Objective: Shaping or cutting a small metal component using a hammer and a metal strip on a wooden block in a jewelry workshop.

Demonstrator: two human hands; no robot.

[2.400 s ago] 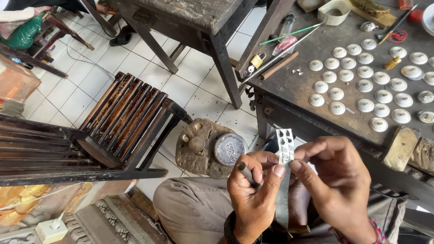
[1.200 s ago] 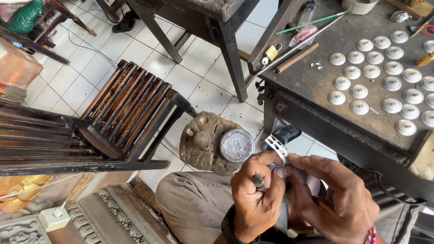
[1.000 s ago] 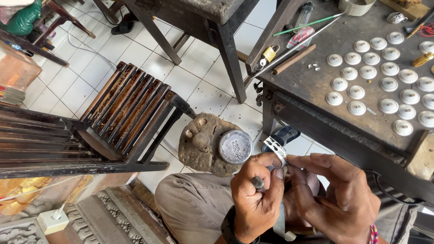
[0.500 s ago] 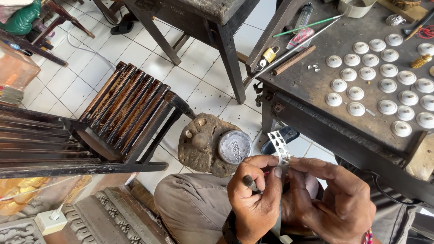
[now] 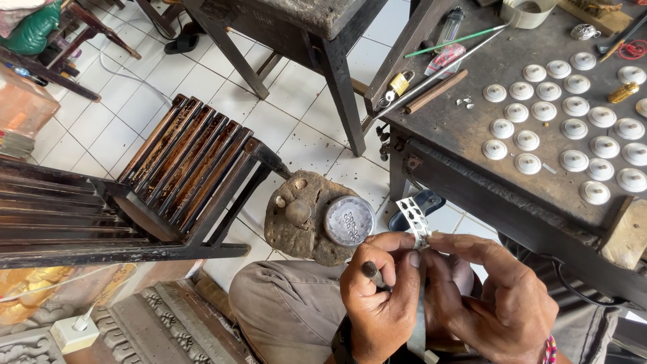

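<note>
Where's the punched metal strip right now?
In the head view, low and right of centre: the metal strip is pinched between the left hand and right hand, just right of the round metal block.

Left hand [image 5: 381,296] and right hand [image 5: 499,300] pinch a perforated metal strip [image 5: 416,220] between thumbs and forefingers above the lap; the left also holds a dark punch [image 5: 373,273]. Just beyond lies a stone block [image 5: 300,216] bearing a round metal die [image 5: 349,221]. Rows of white domed caps [image 5: 566,128] cover the dark counter [image 5: 465,121].
</note>
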